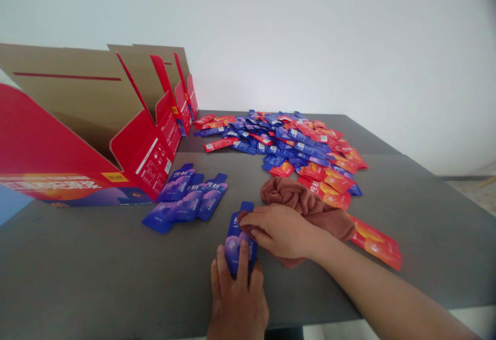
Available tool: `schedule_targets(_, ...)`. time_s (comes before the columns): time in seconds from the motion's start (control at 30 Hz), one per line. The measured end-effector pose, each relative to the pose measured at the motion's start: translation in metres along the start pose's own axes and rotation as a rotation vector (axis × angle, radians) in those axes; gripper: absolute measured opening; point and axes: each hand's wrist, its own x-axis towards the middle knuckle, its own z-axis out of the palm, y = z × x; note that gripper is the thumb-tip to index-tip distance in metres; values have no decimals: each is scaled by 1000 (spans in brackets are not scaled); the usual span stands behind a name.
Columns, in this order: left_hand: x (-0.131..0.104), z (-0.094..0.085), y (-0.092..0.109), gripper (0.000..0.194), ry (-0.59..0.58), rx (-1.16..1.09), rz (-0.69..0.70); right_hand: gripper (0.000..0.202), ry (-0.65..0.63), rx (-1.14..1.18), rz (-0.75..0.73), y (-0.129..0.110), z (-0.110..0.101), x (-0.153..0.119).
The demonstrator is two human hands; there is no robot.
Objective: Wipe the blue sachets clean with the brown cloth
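A blue-and-purple pouch (233,249) lies flat on the grey table near its front edge. My left hand (238,298) rests over the pouch's lower end, fingers stretched out and spread on it. A bunched brown cloth (298,195) is in my right hand (284,230), whose fingers press a fold of it onto the pouch's upper part. The rest of the cloth trails to the right, partly over a red-and-orange pouch (382,247). Several blue pouches (189,200) lie overlapping to the left of my hands.
Open red cardboard boxes (143,167) stand in a row along the left side, flaps up. A large heap of red and blue pouches (294,143) covers the table's back middle and right. Behind the grey table (116,273) is a white wall (271,35).
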Motion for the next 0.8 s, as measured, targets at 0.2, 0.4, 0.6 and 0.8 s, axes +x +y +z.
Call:
schedule_targets(0.2,0,1,0,36,2,5,-3,24,-18,27,-80,1,-1,-1)
schedule_targets(0.4,0,0,0,36,-10,-4,-4,20,-21,39,-72,0,-2,-1)
schedule_targets(0.6,-1,1,0,34,-10,2,-12,21,-3,24,3,1,2,0)
schedule_targets(0.8,-2,3,-3,34,-16,15,18,27,-22,14,11,-1,-1,0)
